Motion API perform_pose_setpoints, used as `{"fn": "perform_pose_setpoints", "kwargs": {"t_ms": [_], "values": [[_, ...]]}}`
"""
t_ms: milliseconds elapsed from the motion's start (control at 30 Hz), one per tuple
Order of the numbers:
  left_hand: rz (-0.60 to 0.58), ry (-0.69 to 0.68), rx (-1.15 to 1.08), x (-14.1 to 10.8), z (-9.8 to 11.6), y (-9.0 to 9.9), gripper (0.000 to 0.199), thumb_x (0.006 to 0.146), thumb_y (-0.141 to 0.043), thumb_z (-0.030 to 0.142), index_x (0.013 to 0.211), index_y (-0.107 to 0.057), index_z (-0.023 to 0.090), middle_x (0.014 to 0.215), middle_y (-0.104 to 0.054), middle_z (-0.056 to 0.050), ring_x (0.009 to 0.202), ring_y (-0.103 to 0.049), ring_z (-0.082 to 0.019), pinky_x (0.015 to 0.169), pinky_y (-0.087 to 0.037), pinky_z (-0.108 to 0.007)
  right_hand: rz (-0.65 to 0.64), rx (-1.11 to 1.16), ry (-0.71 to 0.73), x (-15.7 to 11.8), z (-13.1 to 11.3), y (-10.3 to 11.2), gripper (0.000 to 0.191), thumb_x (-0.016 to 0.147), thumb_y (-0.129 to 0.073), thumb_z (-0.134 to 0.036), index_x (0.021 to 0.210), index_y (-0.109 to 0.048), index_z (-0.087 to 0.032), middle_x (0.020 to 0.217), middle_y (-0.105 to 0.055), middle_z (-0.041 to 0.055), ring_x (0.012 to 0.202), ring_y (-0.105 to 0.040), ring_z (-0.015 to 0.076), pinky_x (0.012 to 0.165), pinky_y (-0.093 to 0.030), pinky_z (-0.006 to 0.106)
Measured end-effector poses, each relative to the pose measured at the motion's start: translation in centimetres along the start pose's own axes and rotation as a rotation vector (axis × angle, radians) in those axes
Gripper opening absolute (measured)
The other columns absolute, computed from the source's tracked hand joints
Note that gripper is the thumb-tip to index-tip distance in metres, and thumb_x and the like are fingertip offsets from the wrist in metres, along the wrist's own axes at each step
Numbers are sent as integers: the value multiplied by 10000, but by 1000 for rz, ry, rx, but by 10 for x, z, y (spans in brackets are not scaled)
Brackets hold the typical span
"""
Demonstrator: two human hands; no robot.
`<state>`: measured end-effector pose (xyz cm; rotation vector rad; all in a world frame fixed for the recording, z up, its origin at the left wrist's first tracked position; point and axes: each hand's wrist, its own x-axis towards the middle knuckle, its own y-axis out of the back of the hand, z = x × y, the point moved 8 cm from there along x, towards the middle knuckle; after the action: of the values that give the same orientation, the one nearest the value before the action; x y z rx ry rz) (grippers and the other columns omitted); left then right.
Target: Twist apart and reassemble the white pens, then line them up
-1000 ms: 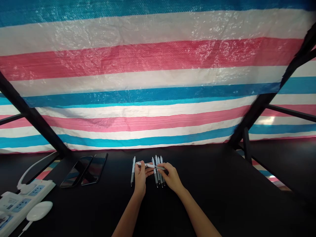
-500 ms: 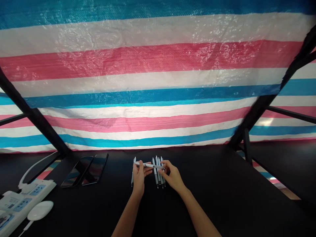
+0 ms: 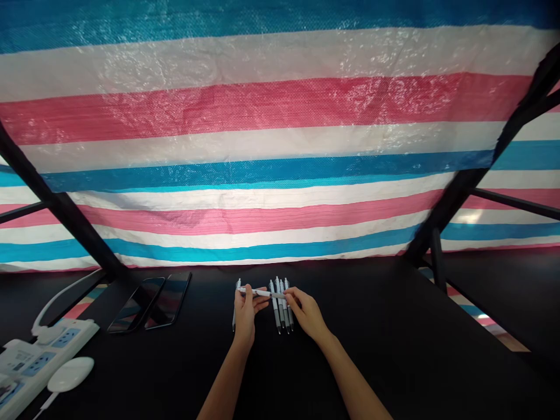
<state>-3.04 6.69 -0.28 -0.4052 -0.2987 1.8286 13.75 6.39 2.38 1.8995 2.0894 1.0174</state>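
Observation:
A white retractable pen (image 3: pixel 261 293) lies level in the air above the table, its left end pinched by my left hand (image 3: pixel 245 312) and its right end held in the fingertips of my right hand (image 3: pixel 307 315). Several similar pens (image 3: pixel 280 304) stand side by side on the black table, pointing away from me, just below the held pen and between my hands. Another such pen (image 3: pixel 234 318) lies apart on the table, partly hidden behind my left hand.
Two smartphones (image 3: pixel 152 302) lie on the black table (image 3: pixel 371 356) at left. Further left are a white power strip (image 3: pixel 39 356), a white rounded device (image 3: pixel 70 374) and a white cable (image 3: pixel 61 303). A striped tarpaulin (image 3: pixel 262 175) hangs behind, crossed by black frame bars (image 3: pixel 455 192).
My hands have drawn slightly closer, with my right fingers further left along the held pen. The pen stays level in both hands, and the pens on the table have not visibly moved.

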Motion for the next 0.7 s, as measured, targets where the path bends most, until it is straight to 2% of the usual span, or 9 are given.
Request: {"fn": "perform_pose_setpoints", "kwargs": {"t_ms": [67, 100, 167, 233, 300, 467, 533, 633, 700], "values": [[16, 0, -8, 1, 0, 2, 345, 768, -598, 465, 881, -417, 194, 824, -713, -87, 633, -684, -164, 567, -548, -257, -10, 19, -3, 0, 1, -1, 212, 876, -465, -357, 979, -581, -213, 741, -585, -10, 614, -531, 130, 576, -396, 230], [18, 2, -10, 1, 1, 2, 347, 765, -601, 466, 879, -418, 195, 827, -713, -88, 637, -685, -165, 569, -548, -258, -13, 15, -1, 0, 1, -1, 202, 866, -479, -351, 975, -580, -214, 745, -585, -11, 617, -531, 130, 577, -396, 230], [15, 5, -6, 0, 1, 1, 343, 766, -599, 465, 876, -418, 195, 829, -714, -88, 635, -684, -163, 572, -548, -260, -22, -17, 8, 0, 0, -2, 203, 885, -442, -346, 861, -589, -208, 711, -575, -10, 627, -528, 138, 572, -382, 234], [8, 10, 5, -1, 1, 0, 337, 770, -594, 464, 870, -419, 194, 821, -714, -88, 624, -681, -160, 569, -547, -261, -28, -50, 11, 0, -1, -2, 313, 919, -369, -350, 734, -572, -200, 670, -566, -2, 636, -529, 147, 572, -369, 242], [4, 13, 10, -1, 1, -1, 335, 769, -594, 464, 863, -422, 193, 813, -715, -90, 616, -680, -161, 565, -546, -262, -25, -62, 7, 0, -2, -1, 376, 934, -325, -356, 687, -559, -198, 660, -569, 4, 638, -533, 151, 574, -367, 246], [17, 3, -4, -1, 3, 1, 337, 771, -595, 466, 860, -421, 191, 820, -714, -91, 622, -681, -159, 561, -546, -254, 0, -15, 2, 0, 0, 2, 197, 875, -467, -368, 937, -579, -217, 744, -601, -12, 615, -542, 134, 584, -384, 238], [16, 5, -1, -1, 2, 2, 330, 779, -587, 463, 863, -421, 191, 825, -714, -93, 627, -682, -159, 562, -548, -253, -9, -28, 19, 1, -1, 1, 210, 890, -441, -359, 855, -585, -210, 721, -596, -13, 613, -536, 132, 588, -376, 238], [5, 13, 12, 0, 0, 1, 321, 787, -578, 460, 866, -421, 190, 823, -715, -93, 625, -683, -160, 563, -550, -255, -26, -75, 26, 1, -1, -1, 380, 936, -331, -361, 685, -563, -196, 647, -576, -7, 610, -525, 139, 592, -362, 246], [1, 13, 12, 0, -1, 1, 318, 791, -573, 457, 868, -420, 190, 812, -715, -91, 621, -683, -160, 558, -548, -252, -19, -83, 12, 1, 0, -1, 405, 944, -303, -364, 683, -563, -194, 629, -570, -6, 609, -527, 143, 593, -362, 247]]}}
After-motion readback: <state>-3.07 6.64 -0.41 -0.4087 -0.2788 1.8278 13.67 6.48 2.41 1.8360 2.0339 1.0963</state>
